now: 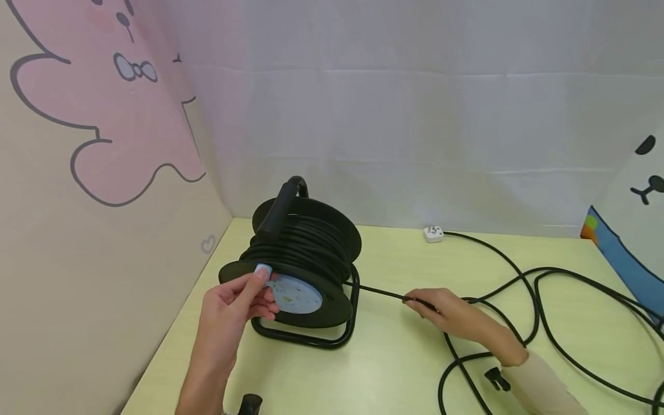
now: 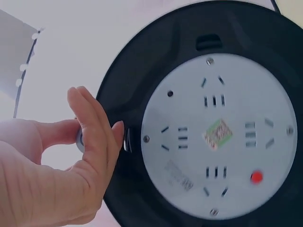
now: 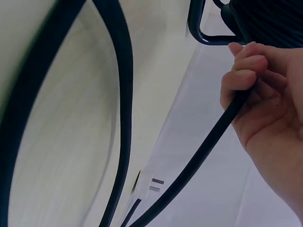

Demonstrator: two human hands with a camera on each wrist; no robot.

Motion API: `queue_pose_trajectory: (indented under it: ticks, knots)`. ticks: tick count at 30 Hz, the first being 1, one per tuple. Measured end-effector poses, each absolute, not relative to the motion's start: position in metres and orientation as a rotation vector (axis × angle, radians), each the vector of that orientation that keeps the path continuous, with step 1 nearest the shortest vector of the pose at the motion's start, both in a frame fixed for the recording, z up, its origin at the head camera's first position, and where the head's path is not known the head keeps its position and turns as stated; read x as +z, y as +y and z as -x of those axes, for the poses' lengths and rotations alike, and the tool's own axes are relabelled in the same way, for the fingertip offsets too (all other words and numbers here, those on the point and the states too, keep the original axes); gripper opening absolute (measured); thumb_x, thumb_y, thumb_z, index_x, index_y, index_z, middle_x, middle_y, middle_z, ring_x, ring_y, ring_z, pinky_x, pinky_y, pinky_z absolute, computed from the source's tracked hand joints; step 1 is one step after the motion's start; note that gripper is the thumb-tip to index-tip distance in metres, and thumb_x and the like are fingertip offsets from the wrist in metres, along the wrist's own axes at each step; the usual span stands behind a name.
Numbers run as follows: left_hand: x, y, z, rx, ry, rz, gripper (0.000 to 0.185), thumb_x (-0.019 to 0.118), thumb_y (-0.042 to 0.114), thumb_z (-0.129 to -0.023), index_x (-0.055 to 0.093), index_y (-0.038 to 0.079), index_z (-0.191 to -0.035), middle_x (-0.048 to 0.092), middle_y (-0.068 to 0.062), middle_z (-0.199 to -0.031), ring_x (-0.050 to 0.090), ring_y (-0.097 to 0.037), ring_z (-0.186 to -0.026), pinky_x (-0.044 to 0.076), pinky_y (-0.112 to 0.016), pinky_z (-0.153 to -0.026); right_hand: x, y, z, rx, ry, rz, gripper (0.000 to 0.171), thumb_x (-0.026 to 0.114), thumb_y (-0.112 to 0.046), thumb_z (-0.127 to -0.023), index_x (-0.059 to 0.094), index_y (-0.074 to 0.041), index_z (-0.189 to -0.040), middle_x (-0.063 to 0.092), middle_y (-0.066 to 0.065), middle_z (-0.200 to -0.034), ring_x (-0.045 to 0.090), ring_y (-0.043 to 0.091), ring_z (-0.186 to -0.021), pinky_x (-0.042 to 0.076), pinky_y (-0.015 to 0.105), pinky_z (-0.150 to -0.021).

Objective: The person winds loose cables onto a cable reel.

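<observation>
A black cable reel (image 1: 311,239) stands on the table's left side, its frame tilted handle (image 1: 280,213) on top. My left hand (image 1: 228,314) pinches a small light-blue knob (image 1: 263,268) at the rim of the reel's near disc, between thumb and fingers. Beside that hand, the round pale socket plate (image 2: 218,118) shows several outlets and a red button (image 2: 256,177). My right hand (image 1: 451,313) grips the black cable (image 1: 381,292), which runs straight from the reel into the fingers. In the right wrist view the fingers curl round the cable (image 3: 199,153).
Loose loops of cable (image 1: 536,305) spread over the right side of the table (image 1: 394,363). A white plug (image 1: 433,234) lies near the back edge. Below the right forearm is a black buckle (image 1: 497,378). Walls border the table at the left and back.
</observation>
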State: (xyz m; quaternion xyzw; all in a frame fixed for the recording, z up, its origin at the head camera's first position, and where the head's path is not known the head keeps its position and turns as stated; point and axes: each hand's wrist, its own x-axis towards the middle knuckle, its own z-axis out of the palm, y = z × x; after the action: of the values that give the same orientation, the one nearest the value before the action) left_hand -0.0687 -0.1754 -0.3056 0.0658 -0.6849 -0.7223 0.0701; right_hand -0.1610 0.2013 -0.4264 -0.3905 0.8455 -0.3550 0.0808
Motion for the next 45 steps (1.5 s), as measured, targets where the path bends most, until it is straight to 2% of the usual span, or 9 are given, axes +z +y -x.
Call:
queue_pose_trajectory:
  ticks: [4, 9, 13, 19, 30, 38, 45]
  knots:
    - [-0.306, -0.162, 0.064, -2.116, -2.078, -0.166, 0.034, 0.066, 0.019, -0.103, 0.07, -0.015, -0.105, 0.066, -0.01, -0.071, 0.069, -0.021, -0.059, 0.062, -0.032, -0.059, -0.427, 0.195, 0.163, -1.034, 2.568, 1.186, 0.015, 0.055, -0.01, -0.108, 0.068, -0.004, -0.105, 0.056, -0.005, -0.076, 0.043, -0.002, -0.063, 0.043, 0.02, -0.055]
    - [-0.309, -0.149, 0.061, -2.069, -2.099, -0.117, 0.028, 0.066, 0.015, -0.102, 0.071, -0.012, -0.104, 0.066, -0.012, -0.071, 0.068, -0.021, -0.058, 0.062, -0.032, -0.059, -0.418, 0.198, 0.168, -1.025, 2.652, 1.179, 0.012, 0.061, -0.009, -0.104, 0.066, -0.013, -0.094, 0.047, -0.015, -0.071, 0.038, -0.003, -0.059, 0.039, 0.019, -0.05]
    - [-0.311, -0.144, 0.061, -2.036, -2.116, -0.085, 0.024, 0.065, 0.012, -0.103, 0.071, -0.011, -0.102, 0.066, -0.012, -0.071, 0.068, -0.023, -0.058, 0.062, -0.032, -0.058, -0.406, 0.209, 0.174, -1.01, 2.755, 1.167, 0.013, 0.066, -0.007, -0.1, 0.065, -0.015, -0.09, 0.047, -0.016, -0.07, 0.037, -0.003, -0.058, 0.038, 0.02, -0.049]
    - [-0.311, -0.144, 0.062, -2.02, -2.095, -0.091, 0.026, 0.065, 0.011, -0.103, 0.071, -0.013, -0.103, 0.066, -0.012, -0.071, 0.068, -0.022, -0.057, 0.062, -0.031, -0.057, -0.39, 0.237, 0.188, -0.92, 2.912, 1.089, 0.014, 0.073, -0.005, -0.095, 0.066, -0.014, -0.087, 0.053, -0.013, -0.071, 0.038, -0.003, -0.058, 0.037, 0.021, -0.049]
    - [-0.311, -0.154, 0.063, -1.973, -2.065, -0.223, 0.028, 0.064, 0.015, -0.104, 0.071, -0.011, -0.108, 0.067, -0.021, -0.076, 0.07, -0.023, -0.06, 0.063, -0.031, -0.061, -0.364, 0.303, 0.205, -0.778, 3.156, 0.965, 0.022, 0.077, -0.003, -0.09, 0.063, -0.016, -0.081, 0.044, -0.013, -0.064, 0.034, -0.001, -0.054, 0.032, 0.023, -0.048]
    - [-0.312, -0.158, 0.065, -1.982, -1.983, -0.265, 0.029, 0.065, 0.015, -0.103, 0.07, -0.014, -0.106, 0.066, -0.011, -0.071, 0.069, -0.024, -0.058, 0.062, -0.029, -0.061, -0.358, 0.322, 0.203, -0.706, 3.21, 0.978, 0.025, 0.078, -0.002, -0.089, 0.061, -0.017, -0.079, 0.041, -0.014, -0.063, 0.031, -0.002, -0.053, 0.029, 0.022, -0.048]
    - [-0.313, -0.148, 0.065, -1.947, -2.037, -0.151, 0.026, 0.065, 0.012, -0.103, 0.07, -0.014, -0.104, 0.066, -0.011, -0.071, 0.069, -0.02, -0.058, 0.062, -0.029, -0.06, -0.368, 0.32, 0.192, -0.831, 3.179, 1.032, 0.031, 0.079, -0.003, -0.088, 0.058, -0.024, -0.078, 0.036, -0.019, -0.061, 0.03, -0.002, -0.052, 0.029, 0.02, -0.047]
